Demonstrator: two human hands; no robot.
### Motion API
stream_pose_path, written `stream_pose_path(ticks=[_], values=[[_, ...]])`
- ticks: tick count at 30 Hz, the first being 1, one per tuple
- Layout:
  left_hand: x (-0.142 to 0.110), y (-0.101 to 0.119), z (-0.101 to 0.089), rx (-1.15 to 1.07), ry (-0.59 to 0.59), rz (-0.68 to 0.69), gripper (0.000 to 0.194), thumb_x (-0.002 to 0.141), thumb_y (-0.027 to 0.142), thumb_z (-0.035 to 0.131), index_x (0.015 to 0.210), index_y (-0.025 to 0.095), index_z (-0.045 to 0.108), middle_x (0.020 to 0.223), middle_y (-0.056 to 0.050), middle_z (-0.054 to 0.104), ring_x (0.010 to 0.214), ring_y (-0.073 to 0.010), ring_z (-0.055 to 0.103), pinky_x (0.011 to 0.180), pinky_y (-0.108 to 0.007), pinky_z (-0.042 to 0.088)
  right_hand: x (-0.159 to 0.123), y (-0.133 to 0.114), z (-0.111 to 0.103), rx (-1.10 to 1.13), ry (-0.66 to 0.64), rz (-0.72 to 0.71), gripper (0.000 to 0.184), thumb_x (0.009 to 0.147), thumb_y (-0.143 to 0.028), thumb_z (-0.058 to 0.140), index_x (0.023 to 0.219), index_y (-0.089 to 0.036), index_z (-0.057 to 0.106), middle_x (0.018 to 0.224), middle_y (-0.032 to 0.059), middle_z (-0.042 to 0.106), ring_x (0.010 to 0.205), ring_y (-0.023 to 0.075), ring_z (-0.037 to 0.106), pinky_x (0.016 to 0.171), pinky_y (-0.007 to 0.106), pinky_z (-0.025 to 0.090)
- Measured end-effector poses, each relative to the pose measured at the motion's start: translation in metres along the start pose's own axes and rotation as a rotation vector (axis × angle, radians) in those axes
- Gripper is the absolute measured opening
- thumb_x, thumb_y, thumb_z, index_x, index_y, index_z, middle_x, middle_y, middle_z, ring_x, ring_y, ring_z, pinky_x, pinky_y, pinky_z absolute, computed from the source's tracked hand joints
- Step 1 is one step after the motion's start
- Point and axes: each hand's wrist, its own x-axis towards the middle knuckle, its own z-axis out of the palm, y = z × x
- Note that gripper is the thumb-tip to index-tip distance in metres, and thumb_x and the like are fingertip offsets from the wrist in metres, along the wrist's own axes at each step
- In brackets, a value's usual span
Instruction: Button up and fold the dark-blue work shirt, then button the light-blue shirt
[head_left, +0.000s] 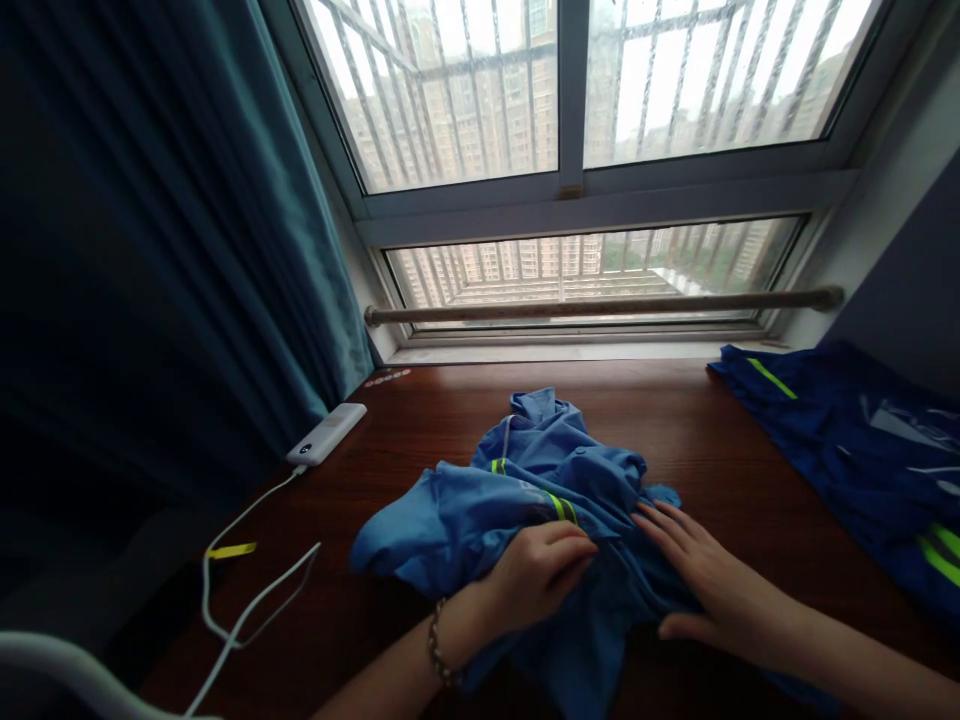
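A crumpled blue shirt (517,490) with neon yellow stripes lies on the dark wooden sill top (675,420) in front of me. My left hand (536,575), with a beaded bracelet on the wrist, rests on the shirt's near part, its fingers curled into the cloth. My right hand (701,570) lies flat on the shirt's right side with fingers stretched out and apart.
A white power bank (327,433) with a white cable (240,590) sits at the left near a teal curtain (165,250). A second dark blue garment (862,450) lies at the right. A barred window (570,150) and a rail (600,305) stand behind.
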Motion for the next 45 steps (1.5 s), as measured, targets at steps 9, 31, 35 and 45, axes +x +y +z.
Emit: stream_pose_path(ticks=[9, 31, 35, 45], values=[[0.005, -0.027, -0.016, 0.489, 0.406, -0.283, 0.029, 0.084, 0.027, 0.043, 0.109, 0.016, 0.054, 0.125, -0.012, 0.045, 0.122, -0.0266, 0.034, 0.101, -0.046, 0.029, 0.005, 0.015, 0.015, -0.233, 0.228, -0.074, 0.052, 0.077, -0.001, 0.035, 0.126, -0.016, 0.045, 0.125, 0.0084, 0.048, 0.119, 0.0251, 0.039, 0.098, 0.042, 0.038], [0.003, -0.038, -0.04, -0.099, -0.038, -0.481, 0.034, 0.08, 0.036, 0.049, 0.107, 0.017, 0.054, 0.111, -0.012, 0.056, 0.105, -0.0234, 0.051, 0.093, -0.04, 0.038, -0.046, 0.012, -0.078, 0.506, -0.338, 0.18, 0.047, 0.08, -0.036, 0.055, 0.125, -0.031, 0.045, 0.109, 0.0027, 0.057, 0.101, 0.0223, 0.053, 0.088, 0.032, 0.043], [-0.009, -0.069, -0.029, 0.386, -0.111, -0.552, 0.051, 0.072, 0.039, 0.057, 0.12, 0.024, 0.047, 0.133, -0.013, 0.038, 0.125, -0.0338, 0.028, 0.096, -0.059, 0.022, -0.03, 0.004, -0.062, 0.447, -0.155, 0.127, 0.05, 0.082, -0.042, 0.052, 0.128, -0.029, 0.041, 0.13, 0.0031, 0.042, 0.12, 0.0234, 0.036, 0.101, 0.037, 0.029], [-0.017, -0.107, -0.063, 0.868, 0.087, -0.787, 0.053, 0.077, 0.02, 0.047, 0.129, 0.022, 0.036, 0.143, -0.014, 0.021, 0.131, -0.0346, 0.008, 0.094, -0.068, 0.007, -0.017, 0.034, -0.02, 0.181, -0.12, 0.098, 0.063, 0.077, -0.051, 0.054, 0.134, -0.035, 0.03, 0.142, 0.0002, 0.023, 0.129, 0.0277, 0.016, 0.103, 0.048, 0.021]])
